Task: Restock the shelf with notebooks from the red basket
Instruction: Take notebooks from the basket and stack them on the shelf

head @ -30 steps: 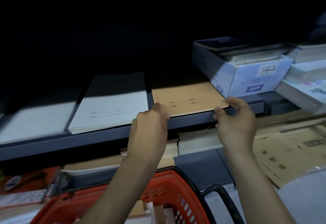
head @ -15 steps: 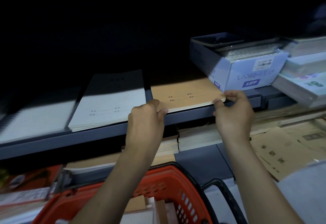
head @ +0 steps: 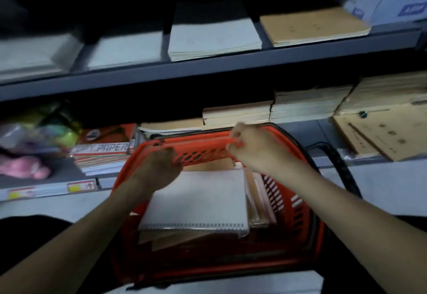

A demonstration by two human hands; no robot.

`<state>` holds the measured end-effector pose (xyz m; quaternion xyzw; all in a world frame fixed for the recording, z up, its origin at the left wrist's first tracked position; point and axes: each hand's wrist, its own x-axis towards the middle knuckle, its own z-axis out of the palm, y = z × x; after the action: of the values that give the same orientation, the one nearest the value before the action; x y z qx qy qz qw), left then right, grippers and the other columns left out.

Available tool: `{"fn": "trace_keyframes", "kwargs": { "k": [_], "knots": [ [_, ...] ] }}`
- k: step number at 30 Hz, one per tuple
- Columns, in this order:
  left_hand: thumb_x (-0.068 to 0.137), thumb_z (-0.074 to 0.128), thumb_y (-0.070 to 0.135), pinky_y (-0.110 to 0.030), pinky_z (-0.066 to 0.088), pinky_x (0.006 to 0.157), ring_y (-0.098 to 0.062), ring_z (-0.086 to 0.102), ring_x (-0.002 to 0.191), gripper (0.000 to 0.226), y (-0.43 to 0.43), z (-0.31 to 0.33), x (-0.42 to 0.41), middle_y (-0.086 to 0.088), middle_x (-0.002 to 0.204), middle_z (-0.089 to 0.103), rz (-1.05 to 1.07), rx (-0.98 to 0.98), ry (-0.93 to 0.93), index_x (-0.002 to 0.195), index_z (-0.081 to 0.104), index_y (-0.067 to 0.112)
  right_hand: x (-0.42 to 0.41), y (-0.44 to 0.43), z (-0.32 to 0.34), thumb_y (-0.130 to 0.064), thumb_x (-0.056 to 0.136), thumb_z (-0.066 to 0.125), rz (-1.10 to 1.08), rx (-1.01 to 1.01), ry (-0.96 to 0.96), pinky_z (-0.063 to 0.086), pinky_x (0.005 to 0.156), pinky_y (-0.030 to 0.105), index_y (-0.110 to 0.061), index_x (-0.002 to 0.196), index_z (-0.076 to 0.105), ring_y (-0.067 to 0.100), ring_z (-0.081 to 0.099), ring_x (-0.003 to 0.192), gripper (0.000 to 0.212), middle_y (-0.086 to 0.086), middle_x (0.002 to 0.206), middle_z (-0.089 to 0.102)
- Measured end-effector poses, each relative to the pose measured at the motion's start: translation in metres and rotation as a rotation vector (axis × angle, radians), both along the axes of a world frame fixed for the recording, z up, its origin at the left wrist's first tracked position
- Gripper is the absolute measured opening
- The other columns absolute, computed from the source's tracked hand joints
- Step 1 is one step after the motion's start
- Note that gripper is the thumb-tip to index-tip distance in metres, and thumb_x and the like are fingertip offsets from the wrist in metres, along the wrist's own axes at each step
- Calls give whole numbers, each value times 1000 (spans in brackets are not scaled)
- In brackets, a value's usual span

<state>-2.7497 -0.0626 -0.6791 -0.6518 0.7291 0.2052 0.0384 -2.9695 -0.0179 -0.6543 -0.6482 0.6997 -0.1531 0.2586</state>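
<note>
– Red plastic basket [head: 201,148] with a perforated wall: where is it?

– Directly below you, close up against the lower shelf [head: 60,175]. Its black loop handle [head: 339,166] is folded down to the right, so the opening is free.

– And my hands?

– Both are at the basket's far rim. Your right hand [head: 256,148] has its fingers curled over that rim, pinching it. Your left hand [head: 159,168] is bunched against the far wall near the left corner. It is dark and blurred, so I cannot tell whether it grips the plastic or only rests there. Holding the far edge like this looks like a way to steady or shift the basket before reaching in, though that is my reading.

– What is inside?

– 1 white spiral-bound notebook [head: 198,201] lies flat on top, coil toward you. Brown kraft-cover notebooks [head: 175,240] lie beneath it, and more seem to stand on edge along its right side.

– And the shelf to fill?

– Above, the dark grey metal shelf [head: 208,67] carries flat stacks in a row, covers up, so each kind keeps its own column. A kraft-brown stack of notebooks [head: 312,25] is at the right, a white-cover stack [head: 212,37] is just beside it, and paler stacks [head: 124,48] run further left. Restocking looks partly done. The white spiral-bound notebook is probably the next to lift.
</note>
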Motion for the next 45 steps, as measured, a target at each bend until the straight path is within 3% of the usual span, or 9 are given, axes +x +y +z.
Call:
{"fn": "trace_keyframes", "kwargs": {
  "k": [4,7,12,20,22,23,33,39,45],
  "knots": [
    [79,54,44,-32,40,105,-35,48,129,75,27,-53,49,-22,142,48,130,330,-139,138,45,-1,41,37,-62,-60,84,62,184,509,101,44,92,31,-17,144,35,28,50,122,78,11,140,48],
    [86,57,31,-27,44,93,-34,55,122,57,34,-64,54,-23,131,56,189,289,-70,131,50,-3,60,57,-84,-62,72,72,383,526,416,28,113,48,-20,151,20,37,24,141,103,14,154,24],
    [86,54,23,-31,47,92,-34,58,118,44,29,-69,70,-18,126,63,333,227,120,126,58,5,77,64,-92,1,83,59,505,285,626,49,93,43,-5,132,41,39,55,117,52,20,128,51],
    [89,62,26,-26,45,52,-22,51,59,21,20,-14,72,-15,74,55,951,143,1177,96,65,7,65,65,-47,-17,91,45,431,168,366,50,83,39,-21,132,44,36,60,105,42,12,112,64],
    [84,67,41,-38,53,69,-16,43,77,37,35,-7,64,-24,85,61,910,103,1227,100,68,8,74,70,-36,-18,90,45,388,138,307,50,82,39,-24,133,43,35,60,103,44,11,111,65],
    [76,71,50,-50,54,85,-49,47,116,49,44,-9,59,-27,97,66,908,93,1231,104,69,9,79,73,-32,-19,91,46,372,112,283,50,82,39,-25,133,42,35,60,103,43,9,110,66],
    [84,67,37,-38,55,80,-19,71,86,20,98,4,28,1,83,74,508,248,1245,90,68,18,140,94,16,-44,91,37,175,-118,233,49,92,37,-40,141,36,17,62,109,50,-13,129,51],
    [91,54,8,-36,55,88,-19,70,102,28,77,46,63,-1,106,74,301,0,1285,111,68,21,129,87,28,-75,69,57,-44,-17,-202,44,103,31,-63,129,32,-1,49,121,66,-33,135,37],
    [88,62,13,-34,55,80,-24,69,90,24,15,115,109,-12,104,73,73,-15,1469,112,69,12,119,49,40,-12,71,84,-282,-29,-967,55,74,32,-45,132,40,14,72,95,83,1,106,75]
  ]
}}
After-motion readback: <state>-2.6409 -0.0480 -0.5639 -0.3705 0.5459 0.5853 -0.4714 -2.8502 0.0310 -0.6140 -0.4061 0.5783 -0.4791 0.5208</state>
